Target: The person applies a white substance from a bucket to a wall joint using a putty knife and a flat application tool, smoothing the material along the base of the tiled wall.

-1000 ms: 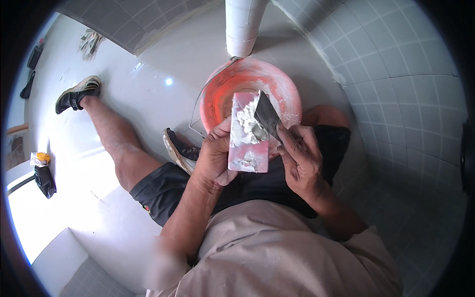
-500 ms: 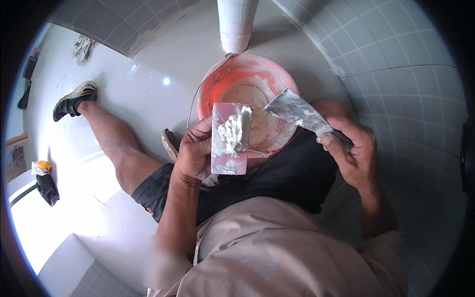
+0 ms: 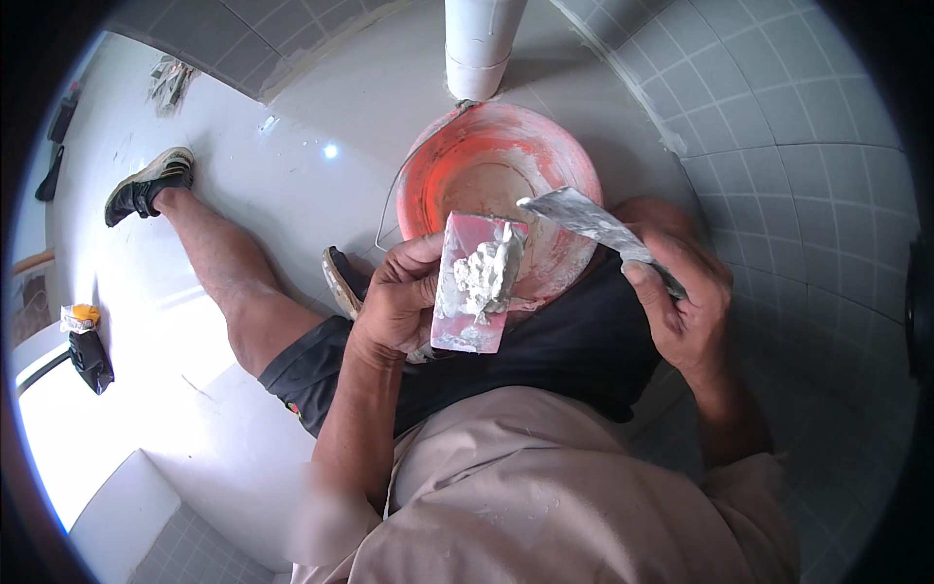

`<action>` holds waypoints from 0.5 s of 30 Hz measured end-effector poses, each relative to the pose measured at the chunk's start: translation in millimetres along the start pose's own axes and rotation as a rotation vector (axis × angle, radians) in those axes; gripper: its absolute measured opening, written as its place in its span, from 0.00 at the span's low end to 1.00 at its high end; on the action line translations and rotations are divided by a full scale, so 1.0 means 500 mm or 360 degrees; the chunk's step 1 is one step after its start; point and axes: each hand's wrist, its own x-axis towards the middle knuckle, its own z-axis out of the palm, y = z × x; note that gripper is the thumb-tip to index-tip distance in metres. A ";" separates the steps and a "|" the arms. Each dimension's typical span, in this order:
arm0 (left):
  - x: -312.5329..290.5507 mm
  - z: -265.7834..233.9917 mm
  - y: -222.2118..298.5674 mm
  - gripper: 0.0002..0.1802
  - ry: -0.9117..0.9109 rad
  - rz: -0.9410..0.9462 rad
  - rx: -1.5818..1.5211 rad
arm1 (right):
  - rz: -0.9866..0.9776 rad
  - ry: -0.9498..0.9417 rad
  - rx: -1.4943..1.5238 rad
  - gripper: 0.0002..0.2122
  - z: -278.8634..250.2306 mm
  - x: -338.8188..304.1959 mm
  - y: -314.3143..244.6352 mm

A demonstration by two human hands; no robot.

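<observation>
My left hand grips the left edge of a pink rectangular plate, smeared with white. A thick lump of whitish paste sits on its face. In my right hand is a putty knife, its metal blade coated with dried paste and pointing left. A small dab of paste shows at the blade's tip, a little above and right of the plate. Beneath both tools stands a red bucket, its inside streaked with white residue. The bucket's near side is partly hidden by the plate and my leg.
A white pipe rises just behind the bucket. Grey tiled wall lies close on the right. My outstretched leg crosses the pale floor on the left. Farther left are a black-and-yellow bag and some debris.
My left hand has moved the plate slightly right and down, tilting it. The putty knife has turned, its blade now more edge-on, with paste at its tip. The view has shifted a little.
</observation>
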 end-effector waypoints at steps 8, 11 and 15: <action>0.016 0.032 -0.001 0.24 0.0244 0.0024 0.0099 | 0.0189 -0.0253 0.0412 0.09 -0.020 -0.009 -0.004; 0.016 0.022 -0.003 0.25 0.0244 0.0014 0.0139 | 0.0217 -0.0298 0.0451 0.09 -0.010 -0.003 -0.003; 0.022 0.022 -0.008 0.25 0.0129 0.0022 0.0152 | 0.0149 -0.0257 0.0415 0.09 0.002 -0.004 0.004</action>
